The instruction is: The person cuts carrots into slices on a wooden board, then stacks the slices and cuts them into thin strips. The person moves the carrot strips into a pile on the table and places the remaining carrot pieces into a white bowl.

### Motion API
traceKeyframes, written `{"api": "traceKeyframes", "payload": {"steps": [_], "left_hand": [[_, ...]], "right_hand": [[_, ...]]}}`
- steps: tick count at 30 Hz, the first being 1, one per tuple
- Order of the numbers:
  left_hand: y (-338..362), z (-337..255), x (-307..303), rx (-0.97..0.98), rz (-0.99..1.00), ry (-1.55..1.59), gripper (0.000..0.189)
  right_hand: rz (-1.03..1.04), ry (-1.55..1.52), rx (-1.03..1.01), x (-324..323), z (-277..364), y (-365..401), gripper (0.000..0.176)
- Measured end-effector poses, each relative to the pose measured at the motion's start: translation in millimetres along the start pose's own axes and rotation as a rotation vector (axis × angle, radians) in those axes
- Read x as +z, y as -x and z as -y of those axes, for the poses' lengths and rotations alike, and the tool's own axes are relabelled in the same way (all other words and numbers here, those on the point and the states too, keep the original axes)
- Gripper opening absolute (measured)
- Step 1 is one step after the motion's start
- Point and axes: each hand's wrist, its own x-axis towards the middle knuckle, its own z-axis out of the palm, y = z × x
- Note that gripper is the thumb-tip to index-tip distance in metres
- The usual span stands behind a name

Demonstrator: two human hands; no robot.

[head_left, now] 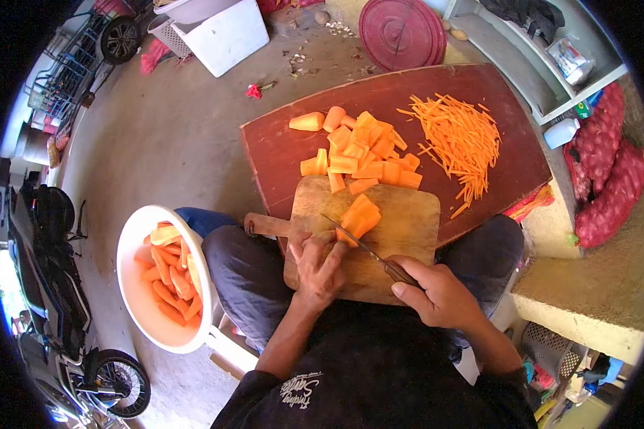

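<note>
Gripping the knife [358, 239] by its handle, the right hand [440, 293] is closed in a fist at the 5 o'clock corner of the wooden cutting board [408, 214]. The blade runs slantwise towards 10 o'clock and its edge lies against the carrot piece [360, 218]. That piece sits near the middle of the board, already split into flat slabs that lean together. The left hand [320, 268] rests at the board's 7 o'clock side with its fingers curled under, the tips pressing the near end of the carrot piece just beside the blade.

The board lies on a dark red table [286, 150] over the person's knees. At 12 o'clock from the board a heap of carrot chunks [365, 154] touches its far edge. At 1 o'clock, a little apart from the chunks, lies a loose pile of carrot strips [461, 139]. At 9 o'clock, off the table and beside the person's left knee, stands a white bowl [139, 236] holding peeled carrots [172, 275]. Red mesh sacks [608, 171] lie well apart at 3 o'clock, and a round red lid [402, 32] rests on the floor beyond the table at 12 o'clock.
</note>
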Motion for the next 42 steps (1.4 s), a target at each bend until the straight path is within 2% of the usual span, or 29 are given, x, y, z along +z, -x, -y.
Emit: {"api": "traceKeyframes", "payload": {"steps": [3,9,15,18,21,24,30,33,36,39,42], "left_hand": [[-3.6,-1.8,0.2,0.026,-0.004,0.000,0.052],[-6.8,-2.3,-6.0,0.032,0.058,0.027,0.051],[-6.4,-4.1,-6.7,0.040,0.009,0.070,0.047],[-8.8,-6.4,-5.9,0.024,-0.023,0.078,0.047],[-6.8,-4.8,-3.8,0.018,-0.032,0.053,0.047],[-5.4,-7.3,-0.4,0.047,-0.059,0.066,0.044],[-6.1,-11.6,-0.5,0.045,-0.057,0.006,0.039],[-16.0,-12.6,-1.3,0.056,-0.131,-0.011,0.043],[-15.1,-12.7,-4.6,0.010,-0.103,0.049,0.046],[-18.1,-13.7,-4.1,0.029,-0.130,0.067,0.047],[-11.6,-11.6,-1.5,0.011,-0.113,0.085,0.047]], "right_hand": [[0.054,0.031,0.019,-1.8,-2.9,-0.5,0.046],[0.020,0.038,-0.005,2.8,-0.9,-2.2,0.044],[-0.009,0.171,-0.099,14.5,-3.5,-4.8,0.043],[0.005,0.208,-0.079,19.3,-12.0,-10.5,0.043],[0.018,0.195,-0.055,18.5,-5.9,-14.1,0.035],[-0.036,0.229,-0.090,28.6,-22.7,-23.9,0.035],[-0.018,0.222,-0.113,32.4,-43.6,-48.9,0.032],[-0.004,0.143,-0.115,26.0,-39.8,-43.7,0.037],[-0.034,0.037,-0.062,17.7,-12.6,-23.4,0.039],[-0.091,0.079,-0.138,13.3,-4.5,-6.6,0.035],[-0.032,0.098,-0.107,10.4,-2.9,-1.9,0.035]]}}
